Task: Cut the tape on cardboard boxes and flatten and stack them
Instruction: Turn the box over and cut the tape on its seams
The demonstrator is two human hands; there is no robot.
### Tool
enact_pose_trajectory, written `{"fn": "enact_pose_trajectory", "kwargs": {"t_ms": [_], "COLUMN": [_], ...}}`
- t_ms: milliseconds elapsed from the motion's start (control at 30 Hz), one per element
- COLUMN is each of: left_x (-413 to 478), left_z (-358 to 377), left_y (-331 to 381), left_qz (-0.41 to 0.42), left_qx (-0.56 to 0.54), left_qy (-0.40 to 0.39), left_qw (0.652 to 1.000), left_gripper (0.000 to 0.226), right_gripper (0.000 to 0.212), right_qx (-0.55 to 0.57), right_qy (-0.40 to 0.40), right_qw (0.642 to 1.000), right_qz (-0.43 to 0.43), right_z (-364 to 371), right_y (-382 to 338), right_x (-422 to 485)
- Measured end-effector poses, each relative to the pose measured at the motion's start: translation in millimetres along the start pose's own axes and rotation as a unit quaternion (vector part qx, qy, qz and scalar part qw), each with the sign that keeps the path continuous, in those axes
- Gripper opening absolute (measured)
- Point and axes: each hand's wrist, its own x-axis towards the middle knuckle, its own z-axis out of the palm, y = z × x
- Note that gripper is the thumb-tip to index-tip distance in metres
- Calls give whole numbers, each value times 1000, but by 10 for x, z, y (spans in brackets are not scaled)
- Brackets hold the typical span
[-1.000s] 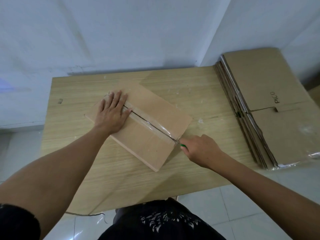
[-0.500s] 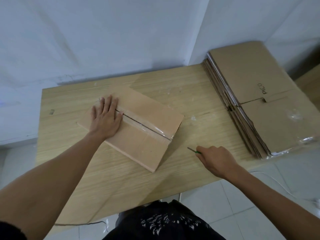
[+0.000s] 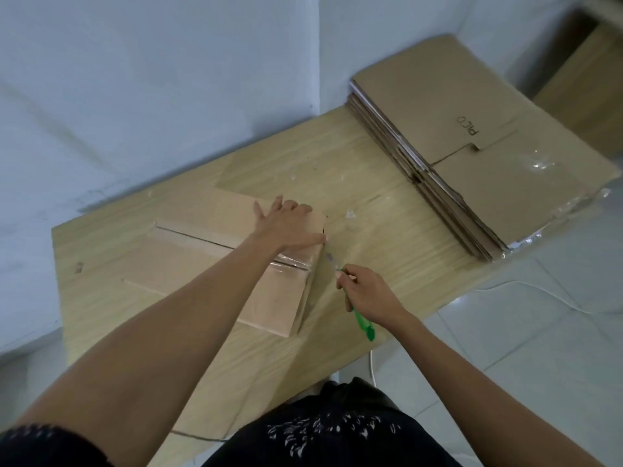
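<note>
A shallow cardboard box [image 3: 188, 261] lies on the wooden table [image 3: 371, 237], its top seam slit open along most of its length, with clear tape still at the right end. My left hand [image 3: 286, 224] lies flat on the box's right end, fingers straight and reaching the edge. My right hand [image 3: 367, 294] grips a green-handled knife [image 3: 364, 323] just right of the box, the blade pointing at the box's right side. A stack of flattened boxes [image 3: 472, 156] lies at the table's right end.
White walls run behind the table, meeting in a corner above the stack. A tiled floor [image 3: 522, 348] with a white cable lies to the right. More cardboard stands at the upper right. Small scraps of tape dot the table between the box and the stack.
My left hand slid from the box's left end to its right end. My right hand, pulled away after the cut, has come back beside the box's right side with the knife.
</note>
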Motion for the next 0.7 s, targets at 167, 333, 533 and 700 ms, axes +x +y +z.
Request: {"fn": "enact_pose_trajectory", "kwargs": {"t_ms": [167, 333, 533, 700], "left_x": [203, 252, 166, 183], "left_z": [167, 98, 49, 53], "left_y": [-42, 29, 74, 91], "left_qz": [16, 40, 25, 21], "left_qx": [21, 79, 81, 72], "left_qy": [-36, -51, -56, -41], "left_qw": [999, 995, 995, 996], "left_gripper": [106, 98, 84, 76], "right_gripper": [35, 34, 32, 33], "right_qx": [59, 93, 112, 123], "right_qy": [1, -15, -14, 4], "right_qw": [998, 995, 994, 992], "right_qz": [4, 13, 10, 7], "right_z": [90, 129, 215, 228], "right_y": [11, 48, 80, 72], "right_x": [9, 57, 44, 43]}}
